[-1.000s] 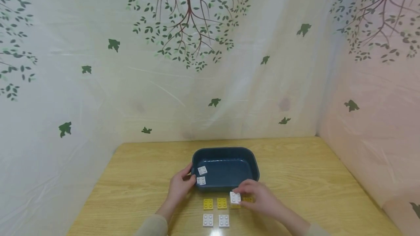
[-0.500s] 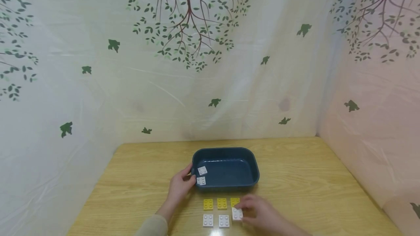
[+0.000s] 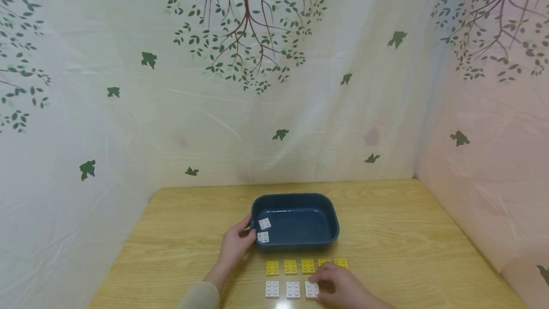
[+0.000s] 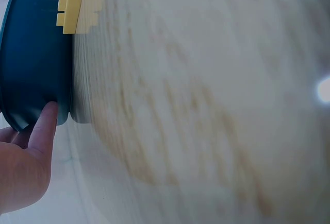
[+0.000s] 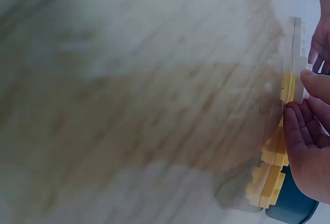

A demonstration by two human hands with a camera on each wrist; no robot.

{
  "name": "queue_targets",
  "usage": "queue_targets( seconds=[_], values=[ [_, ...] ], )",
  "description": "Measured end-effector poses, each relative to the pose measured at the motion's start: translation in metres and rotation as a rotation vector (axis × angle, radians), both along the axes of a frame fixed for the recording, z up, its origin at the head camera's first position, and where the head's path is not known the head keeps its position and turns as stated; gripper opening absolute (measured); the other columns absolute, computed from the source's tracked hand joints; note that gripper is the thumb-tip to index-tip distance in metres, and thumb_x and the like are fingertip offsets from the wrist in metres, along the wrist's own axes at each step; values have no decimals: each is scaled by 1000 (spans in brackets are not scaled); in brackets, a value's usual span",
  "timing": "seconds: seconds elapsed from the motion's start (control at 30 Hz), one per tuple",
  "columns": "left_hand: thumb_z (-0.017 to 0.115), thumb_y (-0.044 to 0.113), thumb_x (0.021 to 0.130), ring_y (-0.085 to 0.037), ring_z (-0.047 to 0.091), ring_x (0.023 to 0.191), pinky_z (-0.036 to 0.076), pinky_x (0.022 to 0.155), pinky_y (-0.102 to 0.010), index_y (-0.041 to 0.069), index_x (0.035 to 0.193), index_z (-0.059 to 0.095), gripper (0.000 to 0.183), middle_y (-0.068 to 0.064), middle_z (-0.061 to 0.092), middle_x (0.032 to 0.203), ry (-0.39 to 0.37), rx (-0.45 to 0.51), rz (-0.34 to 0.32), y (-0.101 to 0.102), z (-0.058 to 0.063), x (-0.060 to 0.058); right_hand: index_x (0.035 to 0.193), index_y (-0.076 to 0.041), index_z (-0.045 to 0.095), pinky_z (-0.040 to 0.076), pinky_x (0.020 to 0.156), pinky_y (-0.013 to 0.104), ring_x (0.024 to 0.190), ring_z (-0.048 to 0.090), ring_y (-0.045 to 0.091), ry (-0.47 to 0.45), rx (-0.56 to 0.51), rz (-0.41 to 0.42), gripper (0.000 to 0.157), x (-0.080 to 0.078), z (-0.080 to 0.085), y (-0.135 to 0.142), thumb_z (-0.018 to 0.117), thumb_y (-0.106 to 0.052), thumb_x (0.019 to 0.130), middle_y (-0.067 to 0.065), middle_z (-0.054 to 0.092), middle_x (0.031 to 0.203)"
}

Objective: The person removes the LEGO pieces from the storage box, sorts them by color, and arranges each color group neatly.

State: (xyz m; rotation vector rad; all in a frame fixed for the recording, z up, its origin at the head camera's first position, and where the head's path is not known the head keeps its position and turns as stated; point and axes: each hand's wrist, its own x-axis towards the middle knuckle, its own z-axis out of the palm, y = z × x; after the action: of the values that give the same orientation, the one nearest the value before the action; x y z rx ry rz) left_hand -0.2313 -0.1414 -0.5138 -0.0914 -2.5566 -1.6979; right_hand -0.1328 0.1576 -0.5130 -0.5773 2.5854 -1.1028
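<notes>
My left hand (image 3: 235,243) grips the left end of a dark blue plastic bin (image 3: 296,248), thumb near its front corner. Two white building blocks (image 3: 263,237) lie inside the bin at its left end. In front of it, at the right end of a short white row, my right hand (image 3: 341,286) pinches a white building block (image 3: 311,290) between thumb and fingers, down at the table. Two more white building blocks (image 3: 293,290) stand to its left. The right wrist view shows the right hand (image 5: 312,141) partly covering the block.
A row of several yellow building blocks (image 3: 290,266) runs between the bin and the white row; the right hand partly hides one. Everything stands on a wood-grain table (image 3: 188,223). Leaf-patterned curtains (image 3: 257,123) close off the back and sides.
My right hand has brought the white building block from over the yellow row toward me, down to the right end of the white row. The left hand and bin have stayed still.
</notes>
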Motion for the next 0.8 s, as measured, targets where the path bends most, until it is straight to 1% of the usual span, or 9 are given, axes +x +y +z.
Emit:
queue_targets(
  seconds=[0.07,0.27,0.4,0.67,0.77,0.8],
  values=[
    [67,8,90,-33,63,111,52,95,-45,5,140,56,51,-19,56,138,2,4,-1,0,-1,0,110,-26,74,52,90,35,101,55,7,24,-2,7,28,0,-2,0,79,-28,82,-14,61,110],
    [67,8,90,-33,63,112,52,96,-46,6,140,56,51,-18,57,138,-7,15,1,0,-1,0,110,-24,75,52,88,32,99,55,4,54,5,27,29,-1,-3,-1,79,-29,82,-15,61,108],
    [66,9,90,-32,62,113,51,97,-46,7,141,56,51,-17,56,139,-29,19,5,1,0,0,111,-23,75,52,87,32,98,55,3,78,20,46,29,-2,-4,-2,79,-30,83,-16,61,107],
    [67,9,90,-31,62,113,50,98,-46,7,140,56,52,-16,56,139,-33,16,8,-1,-1,-3,111,-23,74,52,87,32,97,54,3,70,41,48,29,-4,-4,-4,78,-30,83,-16,61,107],
    [67,9,90,-32,62,113,50,98,-47,7,140,55,52,-17,56,140,-26,8,1,-1,-1,-4,111,-24,74,52,87,32,97,54,3,53,31,39,29,-4,-5,-4,78,-31,83,-16,61,107],
    [67,10,90,-31,61,114,50,99,-47,8,141,55,52,-16,55,140,-34,11,2,-1,-1,-4,110,-24,74,52,87,32,98,55,4,58,22,37,29,-4,-5,-4,78,-31,83,-16,61,108]
  ],
)
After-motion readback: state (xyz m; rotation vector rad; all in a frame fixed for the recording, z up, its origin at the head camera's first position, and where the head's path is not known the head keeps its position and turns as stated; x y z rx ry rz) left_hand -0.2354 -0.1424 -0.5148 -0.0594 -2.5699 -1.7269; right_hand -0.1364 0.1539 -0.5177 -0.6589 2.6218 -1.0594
